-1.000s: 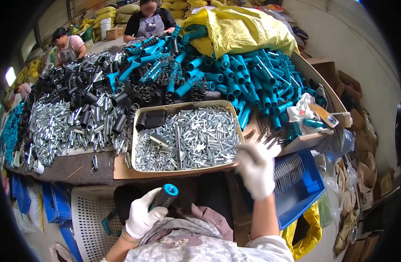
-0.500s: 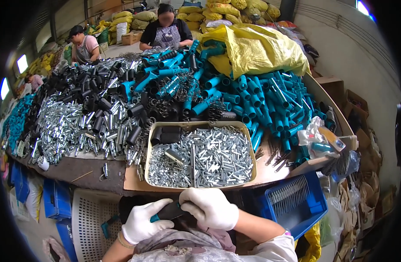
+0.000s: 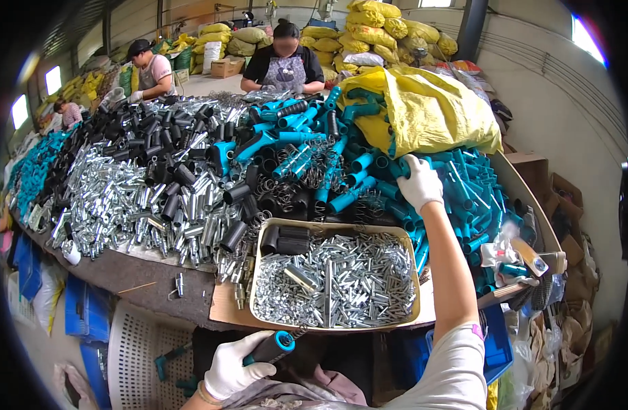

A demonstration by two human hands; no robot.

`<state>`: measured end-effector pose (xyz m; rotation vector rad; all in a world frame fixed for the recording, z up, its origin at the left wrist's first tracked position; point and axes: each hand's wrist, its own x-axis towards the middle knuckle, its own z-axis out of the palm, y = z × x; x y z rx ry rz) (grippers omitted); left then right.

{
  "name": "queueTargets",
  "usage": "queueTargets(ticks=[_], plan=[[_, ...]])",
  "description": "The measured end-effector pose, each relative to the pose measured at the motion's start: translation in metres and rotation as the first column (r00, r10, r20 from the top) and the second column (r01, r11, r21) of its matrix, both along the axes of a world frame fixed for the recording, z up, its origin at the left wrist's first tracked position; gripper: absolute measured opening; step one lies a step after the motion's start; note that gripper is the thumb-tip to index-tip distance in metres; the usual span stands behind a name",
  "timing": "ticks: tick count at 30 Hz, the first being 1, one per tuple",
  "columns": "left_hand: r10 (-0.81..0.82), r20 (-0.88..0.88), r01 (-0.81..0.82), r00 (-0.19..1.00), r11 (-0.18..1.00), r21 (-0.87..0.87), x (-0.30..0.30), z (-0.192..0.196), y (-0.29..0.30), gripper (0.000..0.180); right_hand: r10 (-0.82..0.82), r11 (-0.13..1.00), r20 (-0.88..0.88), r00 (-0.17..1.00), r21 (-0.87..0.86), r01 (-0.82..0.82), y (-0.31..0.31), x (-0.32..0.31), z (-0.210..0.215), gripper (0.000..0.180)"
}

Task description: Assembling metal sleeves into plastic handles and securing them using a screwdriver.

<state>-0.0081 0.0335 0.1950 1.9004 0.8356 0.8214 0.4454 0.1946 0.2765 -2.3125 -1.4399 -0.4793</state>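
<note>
My left hand [image 3: 230,370], in a white glove, is closed around a black and teal tool handle [image 3: 267,350] low in front of my body. A thin coil spring [image 3: 298,333] sticks out of the handle's open teal end. Stretched far forward, my gloved right hand [image 3: 421,184] has its fingers closed on a teal tube [image 3: 400,167] in the pile beside the yellow sack; its fingertips are partly hidden. Just beyond the left hand, a cream tray [image 3: 334,326] holds many small metal pins and several black sleeves [image 3: 287,240].
Heaps of shiny metal parts [image 3: 116,195] and black sleeves cover the left of the table. A yellow sack [image 3: 437,113] lies over teal tubes at the right. Below are a white perforated basket [image 3: 133,355] and blue bins [image 3: 88,311]. Two people [image 3: 283,65] [image 3: 153,72] work across the table.
My right hand has left the handle and reached forward right to the teal pile. The left hand still grips the handle, now tilted with its teal end and spring showing. The view has shifted.
</note>
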Motion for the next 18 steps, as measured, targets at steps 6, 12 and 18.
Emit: queueTargets(ticks=[6,12,18], plan=[[-0.043,-0.015,0.043,0.999,0.999,-0.021,-0.002,-0.009,0.012,0.067,0.130,0.991,0.256,0.958,0.008,-0.136,-0.009,-0.015,0.014,0.037],[-0.039,0.026,0.037,0.999,0.998,0.047,0.011,-0.006,0.017,0.063,0.411,0.906,0.100,0.906,0.067,-0.418,0.116,-0.036,0.027,0.037],[-0.003,-0.069,-0.006,0.998,0.991,-0.133,0.011,-0.003,0.020,0.073,0.004,0.997,0.004,1.000,-0.074,-0.003,0.173,0.019,0.036,0.056]])
